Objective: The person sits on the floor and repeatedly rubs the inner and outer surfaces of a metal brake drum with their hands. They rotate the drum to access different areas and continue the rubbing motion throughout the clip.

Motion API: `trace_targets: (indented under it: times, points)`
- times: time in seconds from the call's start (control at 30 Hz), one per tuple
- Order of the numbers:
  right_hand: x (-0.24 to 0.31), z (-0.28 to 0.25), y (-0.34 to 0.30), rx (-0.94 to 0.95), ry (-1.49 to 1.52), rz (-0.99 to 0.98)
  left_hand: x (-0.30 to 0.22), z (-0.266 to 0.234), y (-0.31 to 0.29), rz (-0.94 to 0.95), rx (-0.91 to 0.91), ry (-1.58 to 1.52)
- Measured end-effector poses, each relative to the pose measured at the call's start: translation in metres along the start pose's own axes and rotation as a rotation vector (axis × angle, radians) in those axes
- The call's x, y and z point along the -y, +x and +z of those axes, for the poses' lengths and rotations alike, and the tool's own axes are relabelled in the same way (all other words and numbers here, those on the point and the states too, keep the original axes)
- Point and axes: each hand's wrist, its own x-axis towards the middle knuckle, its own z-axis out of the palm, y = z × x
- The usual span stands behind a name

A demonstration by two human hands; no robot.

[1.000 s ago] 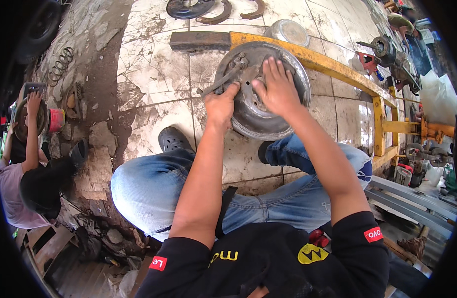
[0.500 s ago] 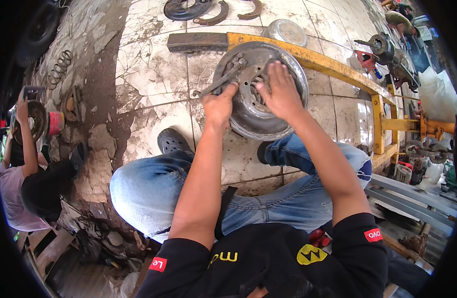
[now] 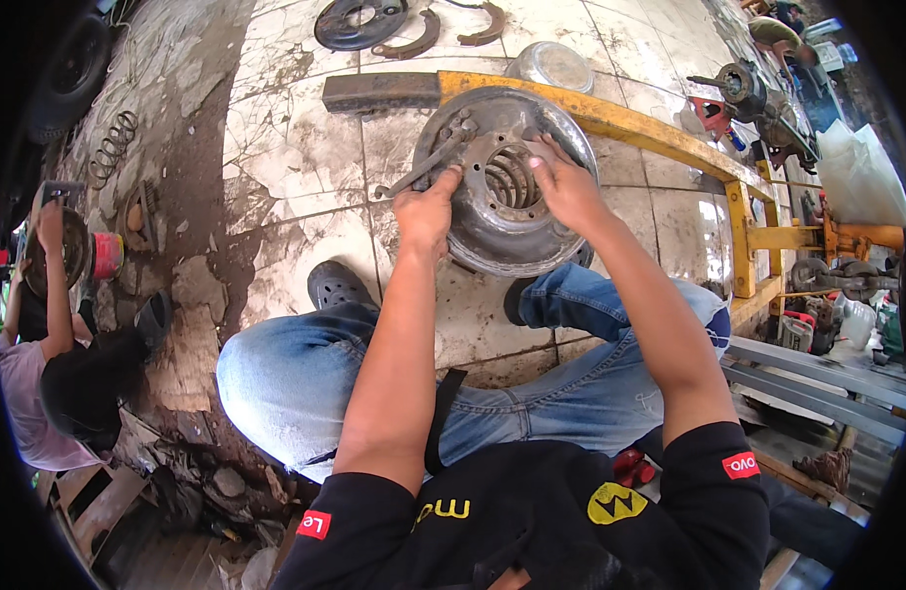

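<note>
A worn grey steel wheel rim (image 3: 487,241) is in front of me above the floor tiles, over a yellow metal frame's bar. Coils of a spring (image 3: 512,179) show through its centre hole. My left hand (image 3: 425,208) grips the rim's left side, thumb on top and most fingers hidden. Beside that thumb, a bent metal bar tool (image 3: 414,179) lies across the rim with some small dark parts (image 3: 460,126). My right hand (image 3: 571,192) is at the rim's right side, thumb and fingers drawn together round a greyish flat piece (image 3: 542,149) too unclear to name.
Behind the rim runs the yellow frame (image 3: 650,143), with a round metal cover (image 3: 551,67) beyond it. Curved brake shoes (image 3: 414,37) and a black backing plate (image 3: 360,22) lie farther off. At left are a coil spring (image 3: 114,149) and another person (image 3: 50,383) handling a drum-like part.
My right hand has gone from lying flat with fingers spread on the rim to a closed hold, uncovering the spring in the centre. The whole view has shifted slightly.
</note>
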Motion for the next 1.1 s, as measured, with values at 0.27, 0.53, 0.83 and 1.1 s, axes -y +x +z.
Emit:
trace_targets:
  times: [0.27, 0.53, 0.83, 1.1]
  points:
    - [0.015, -0.062, -0.016, 0.026, 0.031, 0.381, 0.011, -0.007, 0.011, 0.038, 0.007, -0.012]
    - [-0.001, 0.012, -0.031, 0.018, -0.259, -0.06, -0.002, 0.0, 0.0, -0.002, 0.04, -0.021]
    - [0.041, 0.037, -0.006, 0.062, -0.351, -0.234, -0.004, -0.01, 0.002, 0.009, 0.073, 0.004]
    - [0.037, 0.036, -0.003, 0.083, -0.356, -0.288, -0.014, -0.002, -0.011, -0.077, 0.123, -0.134]
